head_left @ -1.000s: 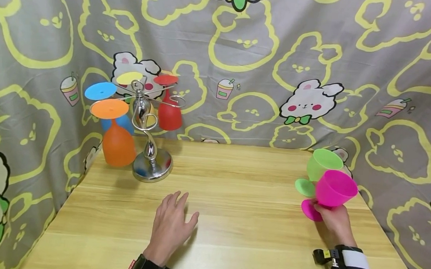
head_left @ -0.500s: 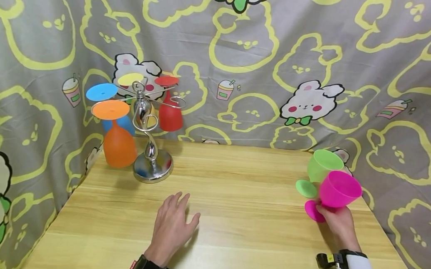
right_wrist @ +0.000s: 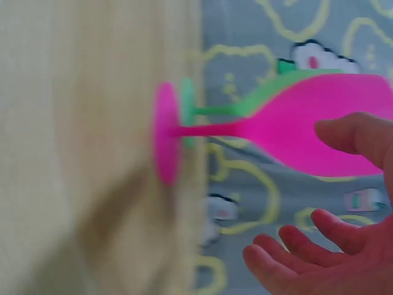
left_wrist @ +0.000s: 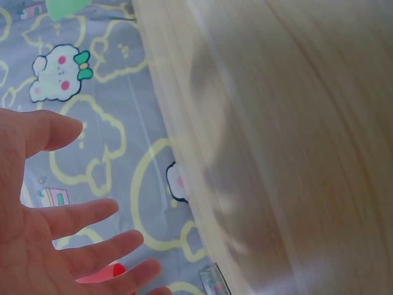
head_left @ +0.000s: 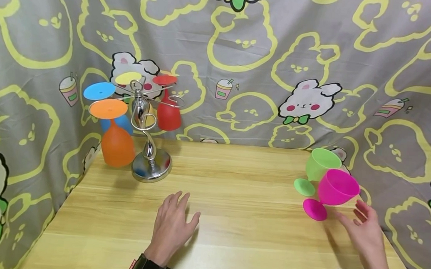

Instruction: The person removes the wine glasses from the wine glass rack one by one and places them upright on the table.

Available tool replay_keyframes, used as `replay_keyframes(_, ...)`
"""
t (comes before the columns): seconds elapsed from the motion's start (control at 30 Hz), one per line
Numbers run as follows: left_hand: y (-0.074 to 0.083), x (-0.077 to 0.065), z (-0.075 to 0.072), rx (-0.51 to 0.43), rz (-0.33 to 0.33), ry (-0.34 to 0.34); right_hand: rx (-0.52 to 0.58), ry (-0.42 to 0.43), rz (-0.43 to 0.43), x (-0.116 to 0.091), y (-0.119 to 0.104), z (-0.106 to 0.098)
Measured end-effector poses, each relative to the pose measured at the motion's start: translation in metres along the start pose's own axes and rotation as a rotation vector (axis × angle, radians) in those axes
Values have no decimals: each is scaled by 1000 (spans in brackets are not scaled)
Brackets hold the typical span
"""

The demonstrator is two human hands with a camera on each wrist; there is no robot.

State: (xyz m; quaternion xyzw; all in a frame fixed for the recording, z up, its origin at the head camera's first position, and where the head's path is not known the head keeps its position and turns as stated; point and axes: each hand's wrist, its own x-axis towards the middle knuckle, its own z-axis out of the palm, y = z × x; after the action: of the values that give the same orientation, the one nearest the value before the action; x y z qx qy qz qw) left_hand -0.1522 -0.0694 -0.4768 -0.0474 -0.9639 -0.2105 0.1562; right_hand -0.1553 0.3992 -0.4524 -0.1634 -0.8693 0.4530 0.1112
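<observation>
A pink goblet (head_left: 338, 188) stands upright at the right of the table, its foot flat on the wood. Just behind it is a green goblet (head_left: 322, 165), partly covered by the pink one in the head view. My right hand (head_left: 367, 236) is beside the pink goblet (right_wrist: 307, 126) on its right, thumb and fingers spread apart and holding nothing. Over the middle front of the table, my left hand (head_left: 173, 227) has its fingers extended and holds nothing. In the left wrist view the left hand's fingers (left_wrist: 92, 252) are spread.
A chrome goblet rack (head_left: 151, 163) stands at the back left. Orange (head_left: 117, 146), blue (head_left: 99, 91), yellow (head_left: 128, 78) and red (head_left: 169, 115) goblets hang upside down from its arms. A patterned curtain (head_left: 239, 111) borders the wooden table (head_left: 239, 219) at the back and sides.
My right hand has let go of the pink goblet's stem and drawn back to the right, after shifting the goblet slightly right. The left hand keeps its place.
</observation>
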Motion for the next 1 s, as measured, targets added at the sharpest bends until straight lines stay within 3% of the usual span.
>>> replay_keyframes(0.23, 1, 0, -2, -2, 10, 15, -72, 167, -124, -29, -50, -20)
replay_keyframes(0.37, 2, -1, -4, 0, 9, 15, -110, 204, -305, -47, -86, -12)
replay_keyframes(0.5, 4, -2, -6, 5, 9, 19, -146, 144, -575, -61, -110, 13)
replay_keyframes(0.63, 4, -3, -7, 8, 7, 29, -227, 16, -716, -71, -127, 47)
replay_keyframes(0.77, 5, -4, -9, 14, 9, 39, -286, -112, -720, -81, -137, 81)
replay_keyframes(1.0, 5, -3, -17, 40, 40, 76, -320, -227, -705, -92, -144, 126)
